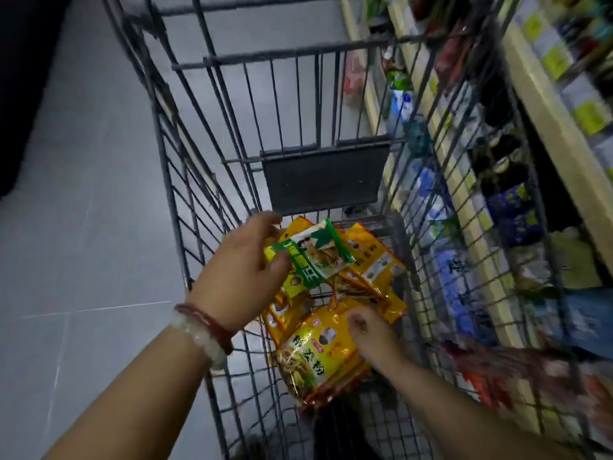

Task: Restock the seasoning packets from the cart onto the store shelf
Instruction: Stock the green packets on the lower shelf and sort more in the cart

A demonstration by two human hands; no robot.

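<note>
**Cart beside the shelf, both hands in the basket**

Head view. Floor (83,227) of grey tile, seams showing; dim store aisle. Wire shopping cart (185,180) fills the middle, dark plastic flap panel (326,177) on its far wall. Store shelf (544,134) runs along the right, cream edges with yellow price tags, goods blurred.

Count: one green seasoning packet (313,254), pinched at its left edge between thumb and fingers of the left hand (240,277), lifted over the pile. Yellow seasoning packets (371,270) lie heaped on the cart bottom, overlapping; exact number unclear, at least four. Right hand (371,340) grips a small stack of yellow packets (311,356), thumb on top, fingers hidden beneath.

Left wrist carries two bracelets (207,330), one pale beaded, one dark red. Cart's right wire wall stands between packets and shelf.
</note>
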